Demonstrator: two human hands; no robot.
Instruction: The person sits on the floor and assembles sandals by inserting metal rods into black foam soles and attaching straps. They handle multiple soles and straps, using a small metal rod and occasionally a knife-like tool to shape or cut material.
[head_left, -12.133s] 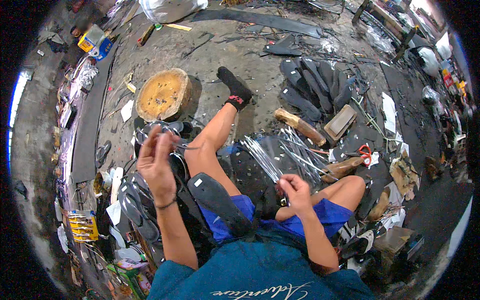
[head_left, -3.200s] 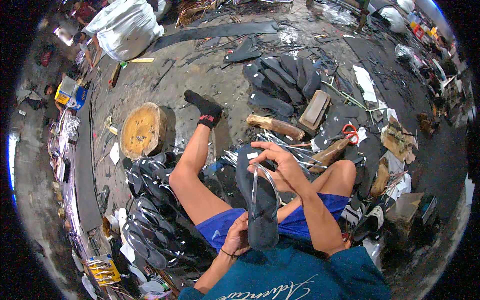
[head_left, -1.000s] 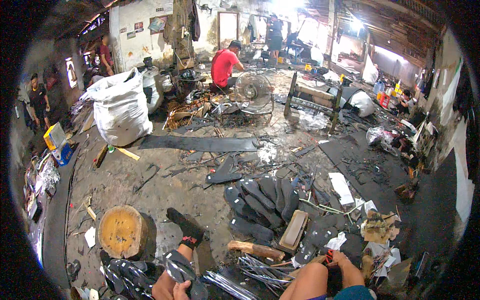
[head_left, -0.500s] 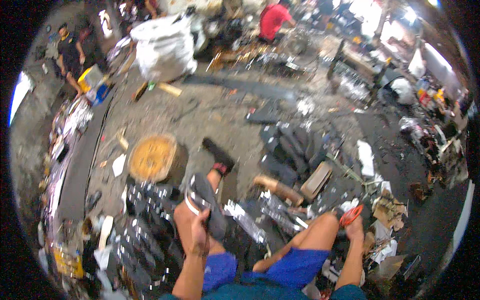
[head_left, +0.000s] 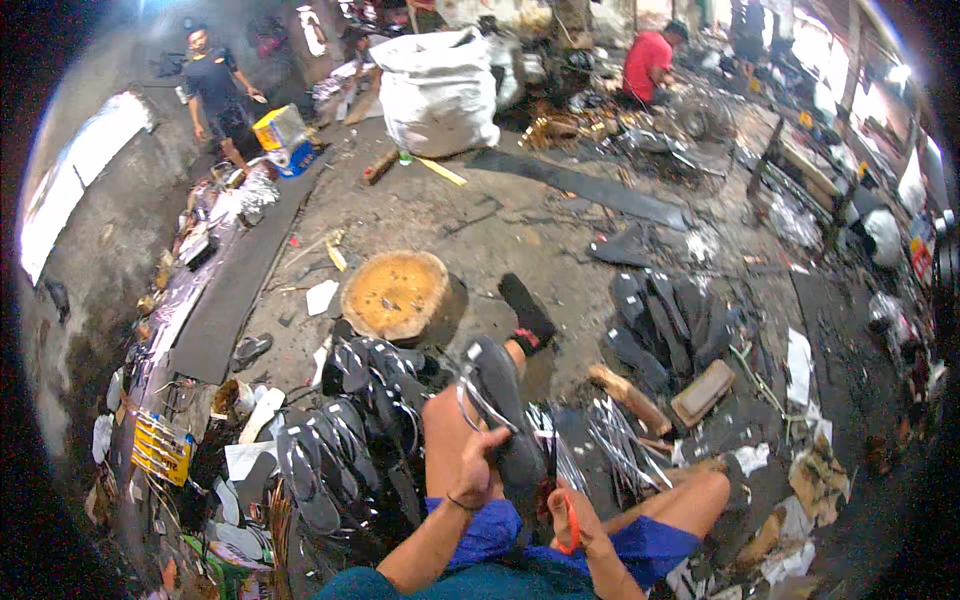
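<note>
My left hand [head_left: 480,468] grips a black flip-flop [head_left: 498,380] by its side, sole upright, its thin silver strap across the front. Low in front of me, my right hand [head_left: 585,515] is closed around orange-handled scissors [head_left: 573,525]. Their dark blades point up, close beside the flip-flop's heel end; whether they touch it I cannot tell. Several finished-looking black flip-flops [head_left: 325,465] with silver straps lie piled to the left of my leg. Loose silver strips [head_left: 625,440] lie on the floor to the right of my hands.
A round wooden block [head_left: 395,292] stands ahead. Black soles [head_left: 668,315] lie front right, near a brown brick-like block [head_left: 703,393]. Farther off are a big white sack [head_left: 435,100], a standing person [head_left: 215,90] at left and a person in red [head_left: 645,65]. Scraps [head_left: 800,500] litter the right.
My right hand has come inward from the far right with the scissors, close to the flip-flop. The view has turned left; my left hand still holds the flip-flop.
</note>
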